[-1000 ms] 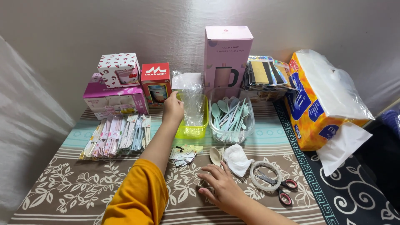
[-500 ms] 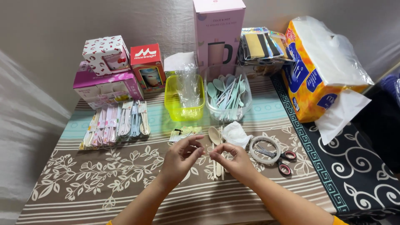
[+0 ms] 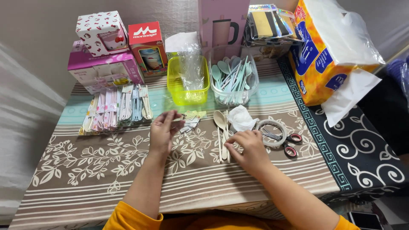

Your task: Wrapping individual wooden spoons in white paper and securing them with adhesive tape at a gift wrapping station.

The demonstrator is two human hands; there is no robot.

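My left hand [image 3: 163, 133] hovers over the patterned tablecloth [image 3: 85, 170] with its fingers pinched on a thin clear plastic sleeve [image 3: 180, 120], which is hard to make out. Small paper labels [image 3: 191, 123] lie just right of it. My right hand [image 3: 249, 148] rests knuckles-up, its fingertips closed on the handle ends of a beige spoon and cutlery set [image 3: 221, 127] lying on the cloth. Behind stand a yellow bin [image 3: 174, 87] of clear sleeves and a clear tub [image 3: 255, 87] of pastel cutlery.
A row of packed cutlery sets [image 3: 119, 106] lies at the left. A crumpled white tissue [image 3: 240, 118], a tape roll [image 3: 270, 132] and scissors [image 3: 290, 145] sit right of my right hand. Gift boxes [image 3: 102, 64], a tall pink box [image 3: 223, 25] and an orange tissue pack [image 3: 324, 55] line the back.
My left hand came back from the yellow bin, met the right hand at the centre, then they parted. The right hand has dropped onto the beige cutlery.
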